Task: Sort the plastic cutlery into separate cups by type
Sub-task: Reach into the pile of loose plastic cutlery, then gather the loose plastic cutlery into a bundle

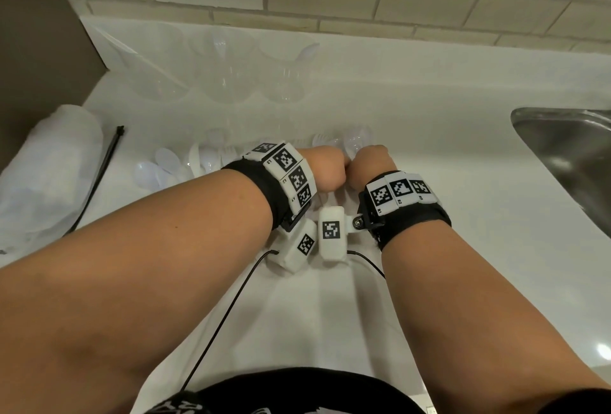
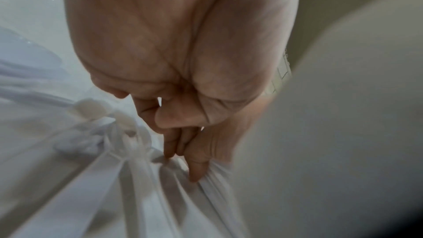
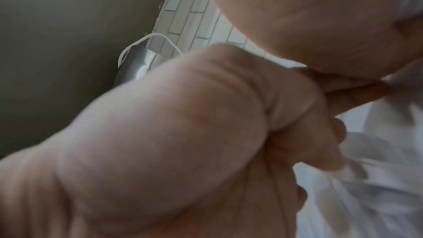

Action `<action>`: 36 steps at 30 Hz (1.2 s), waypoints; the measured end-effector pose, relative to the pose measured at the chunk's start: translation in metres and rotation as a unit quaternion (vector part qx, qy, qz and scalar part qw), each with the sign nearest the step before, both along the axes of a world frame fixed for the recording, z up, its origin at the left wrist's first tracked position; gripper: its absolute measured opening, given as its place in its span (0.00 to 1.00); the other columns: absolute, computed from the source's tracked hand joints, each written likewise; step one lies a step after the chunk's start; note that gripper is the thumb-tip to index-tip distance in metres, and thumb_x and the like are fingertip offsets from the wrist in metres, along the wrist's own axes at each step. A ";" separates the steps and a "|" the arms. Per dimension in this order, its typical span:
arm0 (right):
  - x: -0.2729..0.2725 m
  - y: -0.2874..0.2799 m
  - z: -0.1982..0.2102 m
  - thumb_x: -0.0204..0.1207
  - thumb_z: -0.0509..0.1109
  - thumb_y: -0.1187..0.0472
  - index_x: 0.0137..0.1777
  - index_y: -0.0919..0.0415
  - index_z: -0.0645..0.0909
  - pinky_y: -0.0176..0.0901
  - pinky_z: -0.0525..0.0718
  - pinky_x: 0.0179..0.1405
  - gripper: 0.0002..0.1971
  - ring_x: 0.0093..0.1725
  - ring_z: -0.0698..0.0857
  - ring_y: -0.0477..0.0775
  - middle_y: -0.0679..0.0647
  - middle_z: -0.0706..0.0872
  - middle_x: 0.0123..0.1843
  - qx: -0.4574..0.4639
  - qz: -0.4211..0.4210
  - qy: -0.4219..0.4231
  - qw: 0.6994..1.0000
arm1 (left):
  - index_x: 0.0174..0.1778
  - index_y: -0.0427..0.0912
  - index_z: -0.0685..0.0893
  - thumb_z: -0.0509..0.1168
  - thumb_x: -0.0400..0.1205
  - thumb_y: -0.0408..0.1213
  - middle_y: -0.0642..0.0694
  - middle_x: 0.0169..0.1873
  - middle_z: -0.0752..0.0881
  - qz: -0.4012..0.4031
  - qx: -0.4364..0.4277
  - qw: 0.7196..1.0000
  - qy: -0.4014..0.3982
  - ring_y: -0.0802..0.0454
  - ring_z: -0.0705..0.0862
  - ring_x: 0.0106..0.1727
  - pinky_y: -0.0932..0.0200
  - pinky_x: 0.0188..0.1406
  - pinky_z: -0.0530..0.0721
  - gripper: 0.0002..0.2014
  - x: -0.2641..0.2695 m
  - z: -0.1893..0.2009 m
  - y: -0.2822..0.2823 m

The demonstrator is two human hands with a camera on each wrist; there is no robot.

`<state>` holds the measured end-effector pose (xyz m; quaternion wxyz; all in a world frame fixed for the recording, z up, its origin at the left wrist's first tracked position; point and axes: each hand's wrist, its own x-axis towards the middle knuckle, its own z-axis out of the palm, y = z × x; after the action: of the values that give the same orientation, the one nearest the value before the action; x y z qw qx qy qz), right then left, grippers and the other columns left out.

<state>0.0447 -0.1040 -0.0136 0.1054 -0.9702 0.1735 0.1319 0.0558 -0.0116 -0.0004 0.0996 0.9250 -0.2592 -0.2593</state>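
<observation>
Dim, even indoor lighting throughout. Soft shadows below the forearms [image 1: 158,265] on the white counter [image 1: 429,136]. Small glare spot at 4 o'clock in the head view; sheen on the sink [image 1: 568,155] at 3 o'clock. Strong wide-angle curvature at edges. Heavy blur in both wrist views; dark vignette at 5 o'clock, left wrist.

Translucent plastic cups [image 1: 218,73] (glossy sink [image 1: 568,155])
</observation>
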 end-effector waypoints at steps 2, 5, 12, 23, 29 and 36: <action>0.004 -0.005 -0.004 0.83 0.58 0.64 0.69 0.70 0.73 0.44 0.77 0.53 0.17 0.66 0.79 0.61 0.63 0.76 0.69 0.002 -0.005 0.005 1.000 | 0.73 0.36 0.75 0.50 0.87 0.29 0.38 0.69 0.80 -0.004 0.004 1.000 0.007 0.45 0.80 0.61 0.56 0.59 0.75 0.19 -0.001 0.004 0.002; 0.004 -0.013 0.000 0.82 0.60 0.64 0.69 0.71 0.73 0.45 0.79 0.54 0.18 0.65 0.80 0.61 0.65 0.76 0.69 0.041 -0.030 0.003 0.999 | 0.78 0.41 0.71 0.49 0.86 0.27 0.41 0.76 0.73 0.027 -0.028 0.999 0.006 0.44 0.73 0.74 0.56 0.69 0.71 0.23 -0.006 0.013 0.012; -0.013 -0.046 0.022 0.70 0.70 0.64 0.47 0.69 0.79 0.45 0.80 0.30 0.09 0.31 0.82 0.59 0.61 0.83 0.35 0.309 -0.129 -0.082 0.939 | 0.70 0.46 0.80 0.52 0.81 0.22 0.48 0.69 0.80 0.220 -0.334 0.916 0.039 0.51 0.78 0.70 0.67 0.57 0.74 0.25 -0.026 0.025 0.060; -0.007 0.051 0.085 0.75 0.64 0.78 0.61 0.64 0.73 0.48 0.85 0.39 0.17 0.37 0.85 0.50 0.56 0.86 0.38 0.693 0.052 -0.238 0.679 | 0.68 0.41 0.79 0.58 0.82 0.57 0.38 0.59 0.81 0.382 -0.578 0.627 0.356 0.40 0.81 0.56 0.40 0.65 0.77 0.26 -0.058 0.001 0.111; -0.004 0.114 0.091 0.74 0.63 0.79 0.61 0.62 0.71 0.49 0.85 0.41 0.19 0.36 0.85 0.54 0.55 0.85 0.37 0.701 0.146 -0.239 0.656 | 0.68 0.34 0.78 0.48 0.83 0.63 0.30 0.65 0.81 0.405 -0.606 0.513 0.454 0.34 0.81 0.62 0.40 0.67 0.75 0.35 -0.062 -0.002 0.147; -0.010 0.148 0.067 0.55 0.74 0.64 0.55 0.52 0.75 0.69 0.86 0.56 0.25 0.46 0.88 0.59 0.49 0.87 0.40 0.668 0.166 -0.259 0.678 | 0.73 0.23 0.70 0.51 0.88 0.43 0.24 0.60 0.82 0.428 -0.675 0.415 0.434 0.33 0.87 0.56 0.43 0.55 0.87 0.26 -0.059 0.001 0.175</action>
<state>0.0346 0.0438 0.0529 0.7423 -0.6502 -0.1593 -0.0284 -0.0027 0.1637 0.0005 0.8895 0.3149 0.1565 -0.2918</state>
